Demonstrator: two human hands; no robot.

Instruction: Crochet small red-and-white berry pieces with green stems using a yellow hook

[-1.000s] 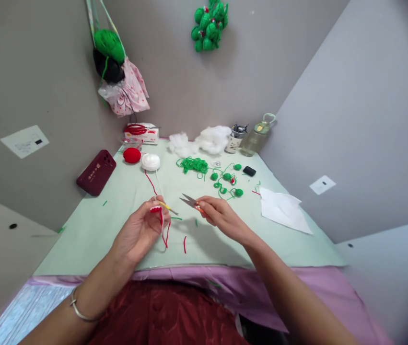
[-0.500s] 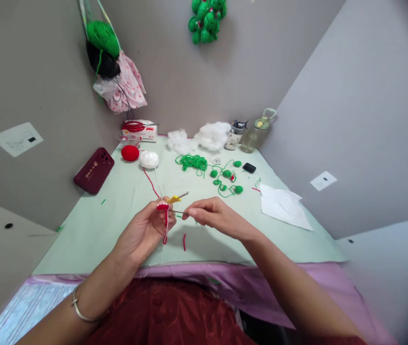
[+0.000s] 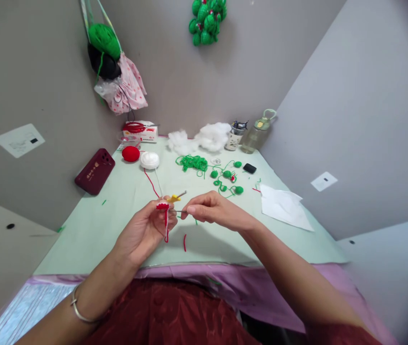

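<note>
My left hand (image 3: pixel 142 227) is closed on a small crocheted piece (image 3: pixel 162 206) in red and white. A red and white strand (image 3: pixel 166 227) hangs below it. A yellow-handled tool with a thin metal tip, which looks like a crochet hook (image 3: pixel 174 198), sticks out past the same fingers. My right hand (image 3: pixel 214 209) pinches a thin metal rod (image 3: pixel 180 211) that points at the piece; its far end is hidden by the left fingers. Red yarn and white yarn run from the work back to a red yarn ball (image 3: pixel 131 154) and a white yarn ball (image 3: pixel 149 160).
Green yarn (image 3: pixel 193 163) and small green crocheted balls (image 3: pixel 227 174) lie mid-table. White stuffing (image 3: pixel 213 136), a cup of tools (image 3: pixel 235 139) and a bottle (image 3: pixel 256 136) stand behind. White paper (image 3: pixel 285 208) lies right, a dark red phone (image 3: pixel 96 171) left.
My right hand has shifted slightly up, still pinching the metal rod. The loop at the end of the hanging strand looks narrower. My left hand stays nearly in place.
</note>
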